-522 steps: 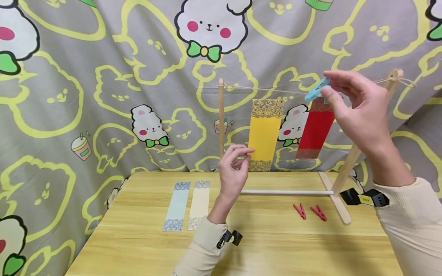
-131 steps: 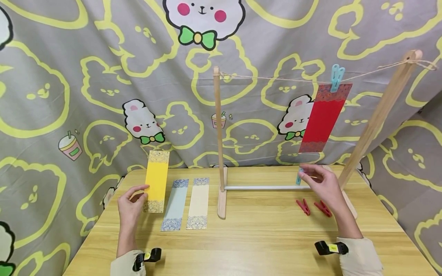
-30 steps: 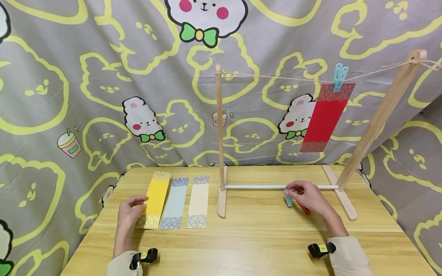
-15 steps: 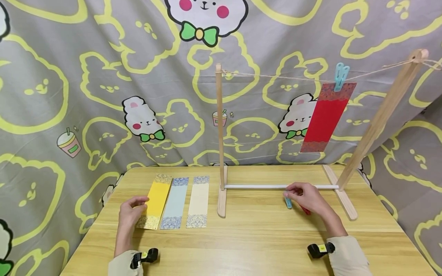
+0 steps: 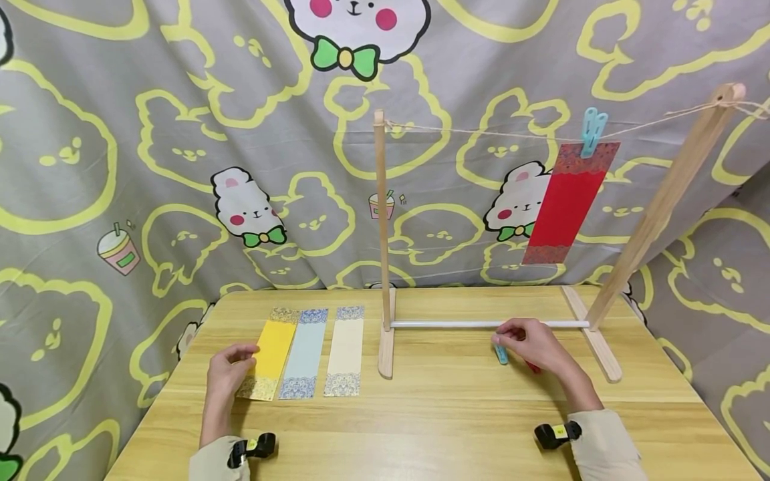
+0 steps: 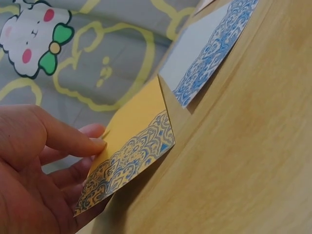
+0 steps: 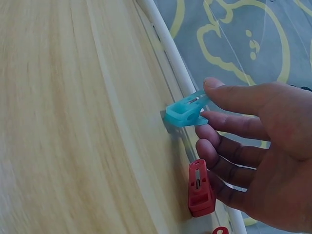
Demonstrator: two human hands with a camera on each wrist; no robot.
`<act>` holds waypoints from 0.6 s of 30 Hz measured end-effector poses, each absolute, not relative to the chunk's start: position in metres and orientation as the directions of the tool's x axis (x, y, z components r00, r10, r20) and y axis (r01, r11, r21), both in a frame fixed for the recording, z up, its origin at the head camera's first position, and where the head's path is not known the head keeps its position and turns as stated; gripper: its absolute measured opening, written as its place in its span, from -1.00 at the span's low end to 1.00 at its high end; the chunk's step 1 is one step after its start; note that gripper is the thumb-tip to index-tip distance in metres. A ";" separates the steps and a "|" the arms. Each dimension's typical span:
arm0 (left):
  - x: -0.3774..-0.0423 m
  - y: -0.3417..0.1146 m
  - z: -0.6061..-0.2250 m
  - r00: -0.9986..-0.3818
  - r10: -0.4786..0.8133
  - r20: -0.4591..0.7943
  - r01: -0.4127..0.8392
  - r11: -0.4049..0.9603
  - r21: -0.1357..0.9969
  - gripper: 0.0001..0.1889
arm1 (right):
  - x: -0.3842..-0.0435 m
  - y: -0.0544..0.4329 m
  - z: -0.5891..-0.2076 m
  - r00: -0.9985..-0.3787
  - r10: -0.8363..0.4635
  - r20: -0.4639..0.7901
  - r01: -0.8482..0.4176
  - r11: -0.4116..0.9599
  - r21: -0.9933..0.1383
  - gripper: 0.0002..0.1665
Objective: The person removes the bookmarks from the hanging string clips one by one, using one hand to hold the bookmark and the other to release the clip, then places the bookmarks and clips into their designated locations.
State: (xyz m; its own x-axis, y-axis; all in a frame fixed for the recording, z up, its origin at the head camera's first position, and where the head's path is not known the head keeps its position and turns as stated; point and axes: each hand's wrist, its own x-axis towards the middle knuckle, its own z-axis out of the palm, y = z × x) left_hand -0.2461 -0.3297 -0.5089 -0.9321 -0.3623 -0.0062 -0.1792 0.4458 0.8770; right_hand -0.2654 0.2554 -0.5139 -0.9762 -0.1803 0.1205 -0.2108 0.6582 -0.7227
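Note:
My left hand (image 5: 227,371) pinches the left edge of a yellow paper strip (image 5: 275,346) with patterned ends. The strip lies low at the table's left, and its near end tilts up slightly in the left wrist view. Beside it lie a light blue strip (image 5: 305,351) and a cream strip (image 5: 346,351). Between thumb and fingertips, my right hand (image 5: 532,344) pinches a blue clothespin (image 7: 185,111), its nose down close to the tabletop. A red clothespin (image 7: 201,190) stands just below those fingers, with another red clothespin (image 7: 222,230) cut off at the frame's bottom.
A wooden stand (image 5: 382,220) carries a string (image 5: 481,133) and a white crossbar (image 5: 445,325). From the string hangs a red paper strip (image 5: 568,207), clipped by a second blue clothespin (image 5: 592,133). A patterned curtain (image 5: 301,153) hangs behind the wooden table (image 5: 433,427).
The yellow strip, earlier near the string, has come down beside the light blue one. The red strip now hangs clipped. My right hand has lowered the blue clothespin beside the red ones.

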 end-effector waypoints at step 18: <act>-0.246 -0.330 -0.512 -0.933 -0.359 -0.025 -0.199 0.456 0.868 -0.74 | -0.267 0.252 -0.520 -0.979 -0.190 0.078 -0.191 0.703 -0.685 -0.74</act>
State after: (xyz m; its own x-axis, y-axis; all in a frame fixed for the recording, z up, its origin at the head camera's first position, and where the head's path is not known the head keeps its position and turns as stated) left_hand -0.2464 -0.3304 -0.5116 -0.9329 -0.3591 -0.0249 -0.1986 0.4559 0.8676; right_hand -0.2667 0.2523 -0.5202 -0.9787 -0.1903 0.0775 -0.1910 0.7031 -0.6850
